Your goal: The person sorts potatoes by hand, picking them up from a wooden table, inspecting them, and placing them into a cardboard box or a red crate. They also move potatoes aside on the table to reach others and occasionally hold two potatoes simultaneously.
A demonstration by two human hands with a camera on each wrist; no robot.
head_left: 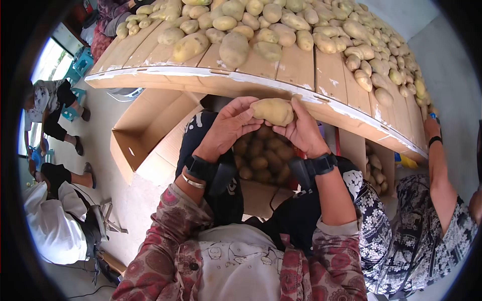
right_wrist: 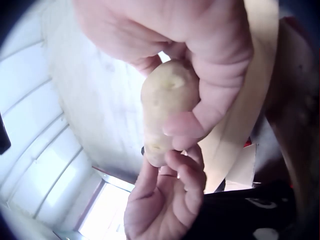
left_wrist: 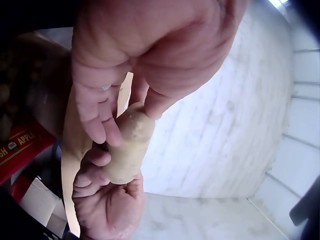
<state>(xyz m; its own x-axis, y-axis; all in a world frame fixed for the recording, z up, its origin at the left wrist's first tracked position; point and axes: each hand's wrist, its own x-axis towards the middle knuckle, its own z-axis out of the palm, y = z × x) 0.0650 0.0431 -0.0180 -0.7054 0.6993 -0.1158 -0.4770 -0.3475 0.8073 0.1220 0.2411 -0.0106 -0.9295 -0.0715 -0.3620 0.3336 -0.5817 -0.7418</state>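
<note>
A pale yellow potato (head_left: 273, 111) is held level between both hands, just in front of the tabletop's near edge. My left hand (head_left: 233, 123) pinches its left end with thumb and fingers. At the other end, my right hand (head_left: 305, 131) grips it with curled fingers. The left wrist view shows the smooth side of this potato (left_wrist: 132, 150), fingertips at both ends. Small dents mark the potato (right_wrist: 167, 100) in the right wrist view. Below the hands, between the knees, a box holds many darker-looking potatoes (head_left: 262, 156).
A cardboard-covered table (head_left: 296, 75) bears heaped potatoes (head_left: 351, 30) ahead. An open cardboard box (head_left: 145, 130) stands at the left, another box with potatoes (head_left: 374, 173) at the right. Beside me on the right, another person's arm (head_left: 438, 160) reaches to the table. More people sit left.
</note>
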